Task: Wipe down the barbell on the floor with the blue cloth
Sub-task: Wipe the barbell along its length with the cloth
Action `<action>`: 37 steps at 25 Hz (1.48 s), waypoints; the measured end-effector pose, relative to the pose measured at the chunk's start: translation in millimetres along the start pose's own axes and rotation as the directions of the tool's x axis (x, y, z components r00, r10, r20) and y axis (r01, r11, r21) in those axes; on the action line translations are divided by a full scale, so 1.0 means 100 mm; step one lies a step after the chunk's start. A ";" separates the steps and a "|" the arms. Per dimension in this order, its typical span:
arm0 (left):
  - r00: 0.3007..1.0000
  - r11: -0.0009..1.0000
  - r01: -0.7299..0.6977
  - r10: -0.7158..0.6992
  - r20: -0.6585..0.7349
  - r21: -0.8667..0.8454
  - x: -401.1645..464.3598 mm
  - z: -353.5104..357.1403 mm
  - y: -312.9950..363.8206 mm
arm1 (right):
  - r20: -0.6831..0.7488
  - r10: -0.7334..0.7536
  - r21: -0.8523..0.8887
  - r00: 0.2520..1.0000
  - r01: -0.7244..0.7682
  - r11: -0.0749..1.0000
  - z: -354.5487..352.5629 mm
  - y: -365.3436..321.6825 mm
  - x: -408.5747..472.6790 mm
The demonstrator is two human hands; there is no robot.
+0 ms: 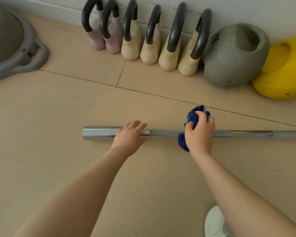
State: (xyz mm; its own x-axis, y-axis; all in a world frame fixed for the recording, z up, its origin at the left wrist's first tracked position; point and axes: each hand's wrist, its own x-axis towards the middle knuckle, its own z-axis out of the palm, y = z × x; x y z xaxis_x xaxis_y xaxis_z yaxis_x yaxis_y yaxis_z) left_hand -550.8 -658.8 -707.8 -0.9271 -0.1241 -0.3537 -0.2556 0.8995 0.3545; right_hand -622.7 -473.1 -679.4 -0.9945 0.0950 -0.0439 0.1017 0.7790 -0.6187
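A chrome barbell (167, 133) lies on the tan tiled floor, running from its thick sleeve end at centre left out past the right edge. My left hand (129, 137) rests flat on the sleeve near its collar, fingers straight. My right hand (201, 132) grips a bunched blue cloth (194, 117) and holds it against the thinner shaft; cloth sticks out above and below the hand.
Several kettlebells (150, 45) with black handles line the wall at the back, beside a grey kettlebell (234, 55) and a yellow one (282, 69). A grey balance trainer (24, 53) sits at upper left. A white shoe (214, 223) shows at bottom right.
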 end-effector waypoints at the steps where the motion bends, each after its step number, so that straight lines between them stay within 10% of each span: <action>1: 1.000 1.000 0.002 -0.002 0.012 0.024 0.03 0.01 0.04 | -0.010 -0.144 -0.110 0.990 0.142 0.984 0.07 -0.03 0.00; 5: 0.998 0.990 0.058 -0.052 -0.047 0.131 0.12 0.16 0.11 | 0.547 -0.298 -0.237 0.783 0.486 0.842 0.47 -0.21 -0.21; 17: 0.993 0.994 0.112 -0.112 0.036 -0.010 0.11 0.06 0.03 | 0.571 -0.397 -0.373 0.719 0.658 0.654 0.68 -0.01 0.01; 21: 0.993 0.993 0.121 -0.121 -0.002 -0.006 0.11 0.08 0.05 | 0.544 -0.114 -0.454 0.831 0.406 0.793 0.71 -0.04 -0.01; 27: 0.979 0.979 0.200 -0.202 -0.025 -0.047 0.11 0.14 0.09 | 0.732 -0.180 -0.371 0.657 0.607 0.703 0.67 -0.07 0.15; 30: 0.978 0.979 0.200 -0.202 -0.056 -0.031 0.10 0.13 0.12 | 0.612 -0.024 -0.501 0.791 0.411 0.762 0.47 0.09 0.34; 34: 0.975 0.980 0.198 -0.198 -0.104 -0.014 0.08 0.19 0.13 | 0.701 -0.182 -0.191 0.689 0.428 0.884 0.73 -0.22 -0.04; 37: 0.968 0.980 0.200 -0.201 -0.148 -0.017 0.09 0.20 0.15 | 0.646 -0.351 -0.204 0.678 0.595 0.777 0.72 -0.13 -0.02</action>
State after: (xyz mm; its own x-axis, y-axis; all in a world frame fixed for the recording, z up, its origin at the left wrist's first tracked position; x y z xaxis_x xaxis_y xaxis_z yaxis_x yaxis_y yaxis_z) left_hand -557.7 -638.3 -722.7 -0.8872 -0.3625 -0.2856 -0.4406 0.8493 0.2908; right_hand -623.6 -527.6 -727.6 -0.7263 -0.6088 -0.3193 -0.5081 0.7882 -0.3471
